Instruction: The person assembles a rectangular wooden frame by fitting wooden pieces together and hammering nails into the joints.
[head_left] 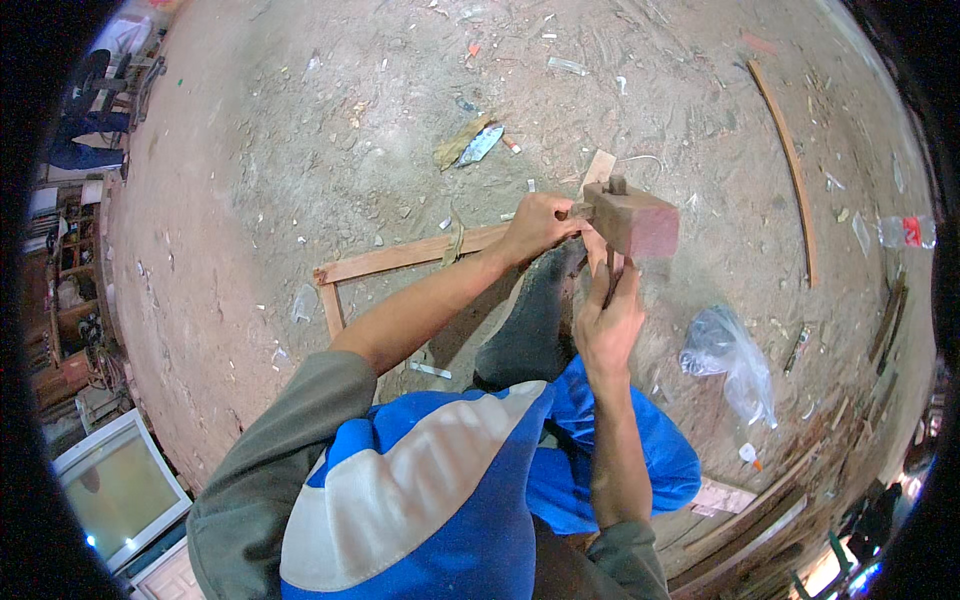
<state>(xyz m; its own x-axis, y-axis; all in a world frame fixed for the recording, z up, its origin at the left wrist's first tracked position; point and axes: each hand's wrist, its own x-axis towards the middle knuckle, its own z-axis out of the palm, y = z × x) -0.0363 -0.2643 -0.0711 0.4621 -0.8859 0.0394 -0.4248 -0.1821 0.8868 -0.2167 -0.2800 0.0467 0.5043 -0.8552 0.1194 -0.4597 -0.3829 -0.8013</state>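
My right hand (608, 335) is closed round the handle of a wooden mallet (645, 222), whose reddish block head is raised close to my left hand. The handle's end pokes out through the top of the head. My left hand (540, 228) pinches a small piece at the corner of a wooden frame (410, 256); the mallet and fingers partly hide it, so its kind is unclear. The frame's long bar runs left from my left hand to a corner joint near my forearm. A dark sock or shoe-covered foot (530, 325) is beside the frame.
On the dusty floor lie a long wooden strip (790, 170), a clear plastic bag (728, 362), a plastic bottle (905, 232) and a crumpled wrapper (480, 145). Wooden boards (745, 530) lie at lower right. A white-framed panel (122, 490) and cluttered shelves (75, 260) line the left.
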